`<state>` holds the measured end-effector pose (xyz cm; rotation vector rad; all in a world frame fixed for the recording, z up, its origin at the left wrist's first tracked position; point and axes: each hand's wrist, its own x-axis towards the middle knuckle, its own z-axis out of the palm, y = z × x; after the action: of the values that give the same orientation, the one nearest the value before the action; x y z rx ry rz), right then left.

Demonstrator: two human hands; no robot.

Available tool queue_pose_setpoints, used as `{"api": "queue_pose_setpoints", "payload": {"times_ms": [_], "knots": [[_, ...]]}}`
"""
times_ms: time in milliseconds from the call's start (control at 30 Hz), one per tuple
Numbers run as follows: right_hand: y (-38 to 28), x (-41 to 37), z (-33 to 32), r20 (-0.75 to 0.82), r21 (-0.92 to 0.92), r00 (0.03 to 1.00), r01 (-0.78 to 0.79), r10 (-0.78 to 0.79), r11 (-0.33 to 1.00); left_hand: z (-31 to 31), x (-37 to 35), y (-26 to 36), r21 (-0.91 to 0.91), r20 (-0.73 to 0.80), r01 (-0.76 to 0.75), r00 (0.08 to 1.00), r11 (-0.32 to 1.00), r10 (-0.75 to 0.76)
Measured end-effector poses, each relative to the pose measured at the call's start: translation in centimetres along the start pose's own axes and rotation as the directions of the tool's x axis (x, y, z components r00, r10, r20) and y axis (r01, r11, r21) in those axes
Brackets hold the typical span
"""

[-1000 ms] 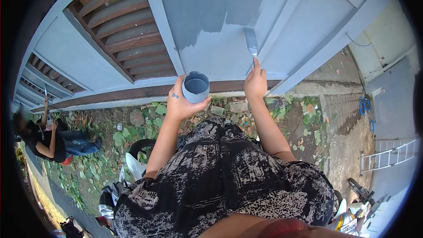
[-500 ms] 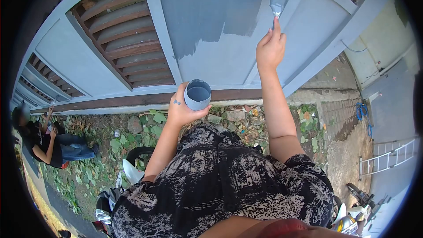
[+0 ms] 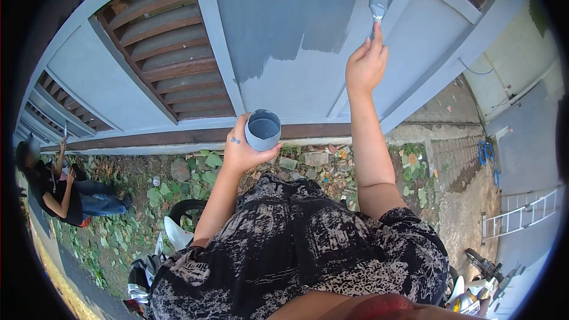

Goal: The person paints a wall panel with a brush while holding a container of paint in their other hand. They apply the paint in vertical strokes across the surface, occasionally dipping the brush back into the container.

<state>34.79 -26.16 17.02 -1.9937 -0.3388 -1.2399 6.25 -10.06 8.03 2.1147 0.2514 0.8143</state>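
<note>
My left hand is wrapped round a paint cup, held upright in front of my chest with grey-blue paint inside. A smear of paint shows on the back of that hand. My right hand, stretched up and forward, grips the handle of a paintbrush whose bristles point up against the wall. The bristles lie at the right side of a wall panel, near its frame strip. Darker wet paint covers the panel's upper part and ends in a ragged lower edge.
Brown louvred slats are left of the panel. Another person sits by the wall at far left. Leafy ground with rubble runs below the wall. A ladder, a blue hose and motorbikes are at right.
The brush and my right hand have shifted slightly right and up along the panel's right side. My left hand with the paint cup has moved a little to the left and down.
</note>
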Motion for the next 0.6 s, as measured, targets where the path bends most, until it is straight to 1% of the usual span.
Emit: {"api": "queue_pose_setpoints", "payload": {"times_ms": [67,233,300,600], "knots": [[-0.6,0.2,-0.1,0.023,0.000,1.000,-0.021,0.021,1.000,0.0,0.0,0.0,0.001,0.000,-0.004,1.000,1.000,0.004],[-0.5,0.2,0.5,0.053,-0.017,0.999,-0.012,0.013,1.000,-0.1,-0.2,-0.3,-0.006,-0.009,-0.006,1.000,1.000,0.006],[-0.3,0.2,0.6,0.065,-0.030,0.998,-0.021,0.023,0.999,-0.1,-0.3,-0.6,-0.014,-0.037,-0.035,0.999,0.999,0.035],[1.3,-0.1,1.4,-0.004,-0.037,0.999,0.040,-0.041,0.998,-0.5,-0.5,-0.4,-0.010,-0.038,-0.035,0.999,0.999,0.035]]}}
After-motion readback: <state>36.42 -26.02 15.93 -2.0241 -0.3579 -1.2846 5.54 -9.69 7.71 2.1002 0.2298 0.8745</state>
